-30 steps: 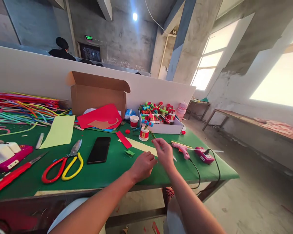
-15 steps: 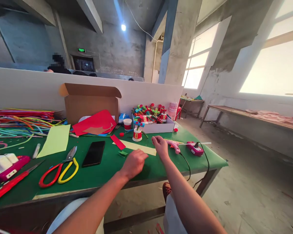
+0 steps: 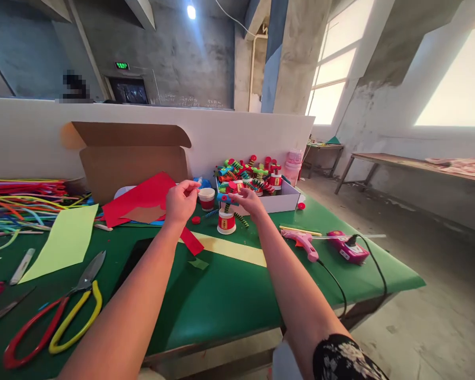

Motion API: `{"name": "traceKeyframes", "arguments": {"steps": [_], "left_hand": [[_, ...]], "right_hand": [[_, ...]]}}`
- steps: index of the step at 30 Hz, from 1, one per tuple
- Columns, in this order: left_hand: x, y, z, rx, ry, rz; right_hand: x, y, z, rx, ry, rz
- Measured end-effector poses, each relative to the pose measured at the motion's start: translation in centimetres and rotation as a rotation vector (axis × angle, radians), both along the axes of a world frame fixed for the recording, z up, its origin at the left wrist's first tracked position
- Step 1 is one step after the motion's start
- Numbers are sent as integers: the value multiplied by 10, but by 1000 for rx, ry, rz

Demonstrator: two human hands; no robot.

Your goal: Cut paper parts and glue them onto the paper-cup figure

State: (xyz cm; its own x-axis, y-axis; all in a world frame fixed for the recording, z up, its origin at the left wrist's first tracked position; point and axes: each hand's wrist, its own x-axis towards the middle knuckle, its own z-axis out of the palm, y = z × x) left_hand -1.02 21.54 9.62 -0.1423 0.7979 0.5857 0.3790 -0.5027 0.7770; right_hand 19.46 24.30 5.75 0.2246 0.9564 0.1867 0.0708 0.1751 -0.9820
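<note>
A paper-cup figure (image 3: 226,222) stands on the green table, with a white-and-red cup base, coiled striped arms and a blue roll (image 3: 223,198) on top. My right hand (image 3: 248,201) is closed, thumb and fingertips at the right end of that roll. To the left, my left hand (image 3: 182,200) is raised with thumb and forefinger pinched together; whatever is between them is too small to make out. Just beyond its fingertips stands another white-and-red paper cup (image 3: 206,199). A red cap (image 3: 196,220) lies between that cup and the figure.
Behind the figure, a white box (image 3: 277,203) holds several similar figures. A pink glue gun (image 3: 306,245) and a power strip (image 3: 348,248) with cords lie right. Pale yellow (image 3: 229,248) and red strips (image 3: 192,241) lie in front. Scissors (image 3: 79,295) and pipe cleaners (image 3: 24,203) are left.
Both hands have moved forward and up from the near part of the table. My right hand has reached the figure's blue roll, my left the area by the other cup. The view has shifted closer.
</note>
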Motion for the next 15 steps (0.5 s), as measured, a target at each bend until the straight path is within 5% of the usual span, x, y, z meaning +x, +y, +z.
{"name": "traceKeyframes", "arguments": {"steps": [5, 15], "left_hand": [[6, 20, -2, -130, -198, -95], [28, 32, 0, -198, -75, -270]], "right_hand": [[-1, 1, 6, 127, 82, 307], [-13, -7, 15, 237, -19, 334]]}}
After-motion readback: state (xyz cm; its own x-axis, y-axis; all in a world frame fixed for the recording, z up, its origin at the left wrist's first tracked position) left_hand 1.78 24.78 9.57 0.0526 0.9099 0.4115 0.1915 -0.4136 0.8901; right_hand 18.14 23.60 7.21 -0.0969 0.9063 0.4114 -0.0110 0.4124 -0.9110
